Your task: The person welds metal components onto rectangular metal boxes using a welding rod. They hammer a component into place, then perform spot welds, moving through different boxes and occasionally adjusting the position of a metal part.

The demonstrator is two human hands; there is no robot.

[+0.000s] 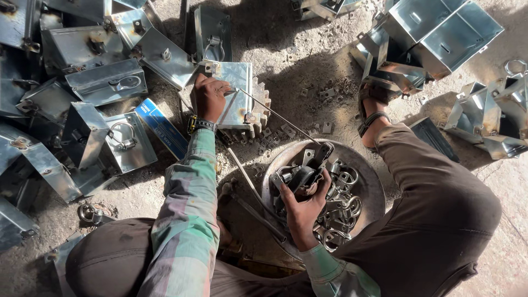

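Squatting on the dirt floor, we see both arms in plaid sleeves stretched forward. Our left hand lies on a shiny metal box set on a toothed block, fingers curled over the box's near left edge and gripping it. A thin rod runs from that hand down to the right, toward a round pan just in front of our knees. Our right hand is inside the pan, fingers closed around a dark clasp, lifted a little above a heap of metal rings. A hammer lies on the floor just left of the pan. Left of us, many more finished boxes with ring handles lie piled, and a blue carton rests among them near our left wrist, which wears a watch. Further boxes are stacked at the far right, beyond our sandalled foot. Small plates litter the floor between block and foot.
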